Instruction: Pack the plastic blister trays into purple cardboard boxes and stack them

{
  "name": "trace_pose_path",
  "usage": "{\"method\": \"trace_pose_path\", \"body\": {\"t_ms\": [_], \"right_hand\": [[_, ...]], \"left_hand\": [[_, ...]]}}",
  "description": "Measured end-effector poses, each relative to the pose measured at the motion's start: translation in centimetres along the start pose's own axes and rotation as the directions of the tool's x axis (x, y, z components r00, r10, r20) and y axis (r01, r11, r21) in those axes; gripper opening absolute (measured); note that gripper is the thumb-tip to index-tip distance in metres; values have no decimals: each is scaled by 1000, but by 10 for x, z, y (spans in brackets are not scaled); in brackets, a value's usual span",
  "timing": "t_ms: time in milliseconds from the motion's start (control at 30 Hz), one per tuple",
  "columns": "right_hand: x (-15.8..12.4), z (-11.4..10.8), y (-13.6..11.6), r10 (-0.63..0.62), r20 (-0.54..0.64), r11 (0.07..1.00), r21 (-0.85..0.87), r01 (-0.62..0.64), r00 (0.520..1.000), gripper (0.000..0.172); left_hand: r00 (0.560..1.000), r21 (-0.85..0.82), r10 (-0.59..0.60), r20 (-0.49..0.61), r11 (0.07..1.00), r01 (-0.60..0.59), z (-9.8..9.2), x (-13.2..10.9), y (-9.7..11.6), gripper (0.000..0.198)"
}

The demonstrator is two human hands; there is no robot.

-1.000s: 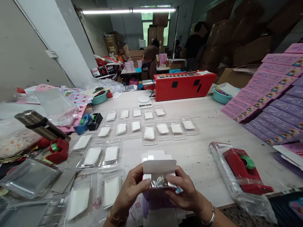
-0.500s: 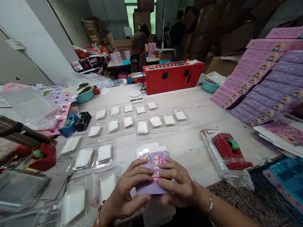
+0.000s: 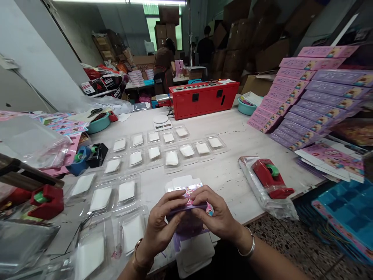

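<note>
Both hands are on a purple printed cardboard carton [image 3: 190, 225] near the table's front edge. My left hand [image 3: 164, 219] grips its left side, thumb below and fingers across the top. On the right side my right hand [image 3: 217, 214] pinches the folded edge between thumb and fingers. White flaps [image 3: 195, 252] of card hang towards my body, and a white flap sticks out beyond the hands. Left of the carton lie transparent plastic trays [image 3: 126, 191] with folded white sheets in them. What is inside the carton, if anything, cannot be seen.
More filled trays [image 3: 171, 158] stand in rows farther back, before a white scale [image 3: 162, 122] and a red machine [image 3: 204, 99]. To the right are a red tape dispenser [image 3: 269, 179] on plastic-wrapped sheets and stacked pink and purple boxes [image 3: 314, 97]. Two people work behind.
My hands have tilted the carton and closed in on its near edge, thumbs now against the front side. The printed top is less visible. The camera view has shifted slightly.
</note>
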State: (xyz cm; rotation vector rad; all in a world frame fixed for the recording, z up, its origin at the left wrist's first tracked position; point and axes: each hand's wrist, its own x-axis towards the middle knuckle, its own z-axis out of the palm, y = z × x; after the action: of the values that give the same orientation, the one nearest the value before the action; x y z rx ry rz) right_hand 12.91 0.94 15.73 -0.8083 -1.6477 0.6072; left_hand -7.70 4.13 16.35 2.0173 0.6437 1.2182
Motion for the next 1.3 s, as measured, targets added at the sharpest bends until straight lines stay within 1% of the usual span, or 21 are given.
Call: {"method": "trace_pose_path", "body": {"t_ms": [100,233,267,333,400,433,467,500,567,600,633,700,767,833,867,933,1000,1067,1133,1233,1300], "right_hand": [[0,6,0,8,-49,999,35,-6,999,11],[-2,8,1,-22,-58,999,32,24,998,12],[-2,7,3,-52,-51,999,12,53,997,14],[-4,5,6,-155,-22,987,-54,153,988,20],[-6,2,7,-271,15,956,-113,271,962,26],[-6,1,6,-303,30,945,-122,304,953,27],[-5,1,4,-299,35,947,-116,301,954,26],[-4,1,1,-256,29,961,-97,258,966,22],[-1,3,-6,-103,3,994,-40,103,995,9],[1,4,-9,-25,-16,1000,-15,25,1000,3],[3,6,-11,29,-36,1000,6,-29,999,4],[6,9,-12,60,-67,998,23,-59,996,8],[5,12,-8,21,-90,1000,7,-21,996,6],[2,12,-1,-84,-85,996,-39,81,993,2],[0,12,3,-157,-68,986,-70,152,985,6],[-4,9,10,-295,-20,948,-128,290,955,18],[-7,5,16,-368,23,916,-165,366,930,31],[-11,4,21,-373,37,907,-196,373,927,34],[-17,10,26,-369,12,903,-235,361,929,28],[-23,34,38,-365,-33,890,-305,339,930,15],[-21,50,53,-274,46,894,-355,272,961,17]], "left_hand": [[1000,-59,17,3,998,-17,1,-3,-2,31],[999,-69,42,15,997,-41,1,-5,-6,31],[998,-58,57,9,997,-57,1,-6,-8,31],[992,-10,125,-9,992,-126,0,-8,-11,29],[976,71,216,-17,974,-214,-1,-12,-14,24],[968,109,252,-17,962,-248,-2,-13,-16,23],[962,136,274,-14,953,-270,-2,-15,-17,23],[961,143,277,-12,952,-272,-2,-16,-17,23],[971,105,237,-21,967,-233,0,-17,-17,23],[979,75,202,-31,977,-200,1,-16,-17,23],[984,48,170,-45,985,-168,3,-16,-16,23],[989,16,127,-73,992,-126,6,-13,-14,22],[990,4,115,-82,993,-115,7,-12,-13,21],[991,-6,114,-69,993,-115,6,-13,-13,20],[991,-8,118,-58,993,-118,5,-14,-13,19],[990,4,132,-39,991,-132,3,-16,-16,17],[988,29,151,-30,988,-150,2,-17,-19,17],[987,53,160,-34,986,-158,2,-18,-22,18],[984,74,174,-43,983,-171,2,-22,-25,20],[981,147,179,-79,975,-166,-2,-35,-31,25],[982,221,133,-134,970,-101,-8,-43,-43,29]]}}
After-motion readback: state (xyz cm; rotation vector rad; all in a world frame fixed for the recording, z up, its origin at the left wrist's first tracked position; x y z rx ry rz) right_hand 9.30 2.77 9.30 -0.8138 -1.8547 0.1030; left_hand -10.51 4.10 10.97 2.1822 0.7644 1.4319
